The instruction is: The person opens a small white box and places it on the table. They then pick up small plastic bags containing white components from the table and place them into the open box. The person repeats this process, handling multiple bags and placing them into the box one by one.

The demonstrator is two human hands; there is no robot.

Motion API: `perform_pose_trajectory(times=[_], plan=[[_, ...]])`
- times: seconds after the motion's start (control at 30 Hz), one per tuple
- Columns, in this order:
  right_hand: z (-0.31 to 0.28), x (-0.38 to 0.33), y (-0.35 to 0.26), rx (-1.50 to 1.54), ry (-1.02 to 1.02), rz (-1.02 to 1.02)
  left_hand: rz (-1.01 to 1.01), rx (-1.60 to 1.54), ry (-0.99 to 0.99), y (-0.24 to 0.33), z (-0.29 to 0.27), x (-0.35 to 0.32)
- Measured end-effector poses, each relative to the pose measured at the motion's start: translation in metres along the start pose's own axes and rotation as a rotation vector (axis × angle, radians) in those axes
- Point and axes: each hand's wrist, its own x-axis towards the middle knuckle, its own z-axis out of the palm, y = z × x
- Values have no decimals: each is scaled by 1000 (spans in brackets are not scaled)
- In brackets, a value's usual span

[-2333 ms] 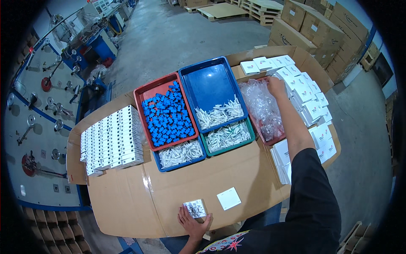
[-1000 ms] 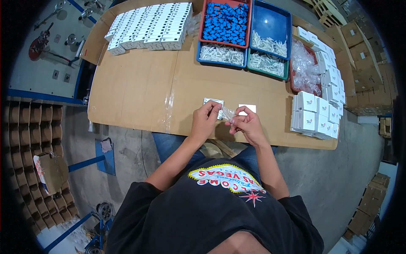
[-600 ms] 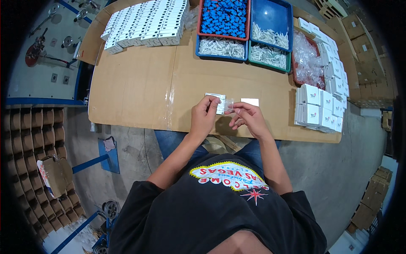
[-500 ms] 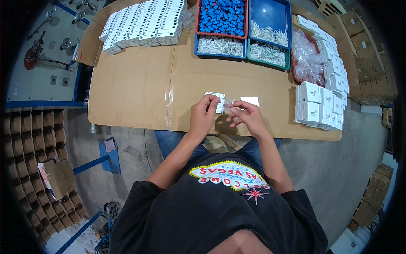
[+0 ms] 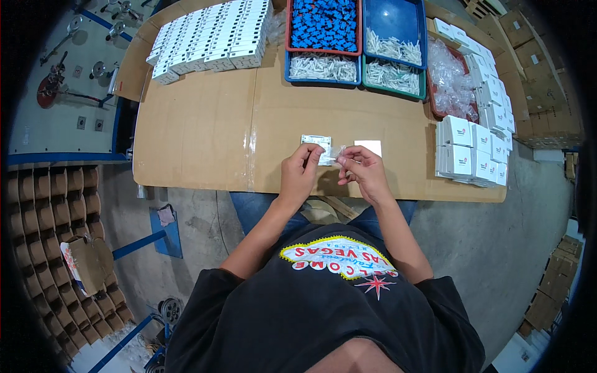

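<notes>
Between my two hands a small clear plastic bag (image 5: 336, 153) is stretched out just above the cardboard-covered table. My left hand (image 5: 301, 171) pinches its left end, thumb against forefinger. The other end sits between the thumb and fingertips of my right hand (image 5: 365, 173). What the bag contains, if anything, is too small to make out. Partly behind my left fingertips lies a white square plate with markings (image 5: 317, 140). A plain white square piece (image 5: 371, 147) lies just beyond my right hand, its near part covered by the fingers.
White boxed units (image 5: 211, 40) stand in rows at the far left. Trays hold blue parts (image 5: 323, 25) and white plastic pieces (image 5: 323, 67) at the back. A red tray of clear bags (image 5: 451, 84) and stacked white square covers (image 5: 460, 158) occupy the right side.
My right fingers have drawn closer together around the bag's end. My left hand keeps its pinch almost in place, and the whole view has shifted slightly.
</notes>
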Motion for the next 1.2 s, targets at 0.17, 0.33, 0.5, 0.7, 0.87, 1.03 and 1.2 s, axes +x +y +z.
perform_pose_trajectory(times=[0.17,0.33,0.5,0.7,0.87,1.03,1.2], plan=[[0,0,4,-21,19,-14,55,-53,70,-2,4,-5],[-4,2,11,-86,15,-36,14,-43,73,1,0,-4],[-13,1,15,-132,-16,-46,-16,-104,139,-3,-6,-1],[-13,-6,10,-238,-58,-98,445,508,-59,45,-15,1],[-4,-13,1,-434,-57,-131,419,548,-248,25,-11,-1],[-8,-13,-3,-564,-154,-240,170,285,-328,11,-10,2],[3,-18,-15,-811,-94,-468,-233,-366,-352,-12,1,-3]])
